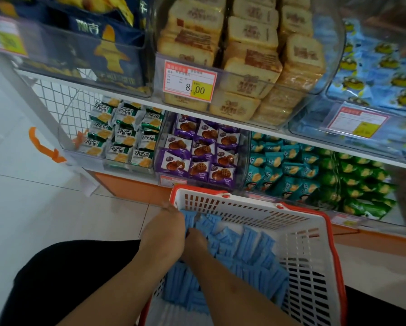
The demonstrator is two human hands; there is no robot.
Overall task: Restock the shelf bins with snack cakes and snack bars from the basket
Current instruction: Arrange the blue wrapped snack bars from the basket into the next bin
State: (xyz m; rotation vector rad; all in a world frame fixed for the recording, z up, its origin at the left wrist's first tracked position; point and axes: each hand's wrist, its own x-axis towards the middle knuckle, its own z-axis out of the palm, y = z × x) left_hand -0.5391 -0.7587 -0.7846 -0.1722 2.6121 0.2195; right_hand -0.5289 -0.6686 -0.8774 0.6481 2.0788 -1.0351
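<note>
basket (298,234) sits low in front of me, white with a red rim, tilted toward the shelves and holding a heap of light blue packets (249,252). both my hands are down in its near left corner. my left hand (164,229) lies over the packets by the basket wall, fingers bent down into the pile; whether they have closed round a packet i cannot tell, since the back of the hand hides them. my right hand (197,243) is just beside it, touching it, fingers tucked under among the packets, and its grip is hidden from me too.

i judge this as the picking-up step: gathering a bunch of blue packets before lifting them out. the bin with blue wrappers (374,74) is on the upper shelf at the far right, well apart from the basket, so the next move calls for a firm gather with both hands, a lift clear of the basket rim, then a reach up and right. loose slippery packets could spill on the way.
</note>
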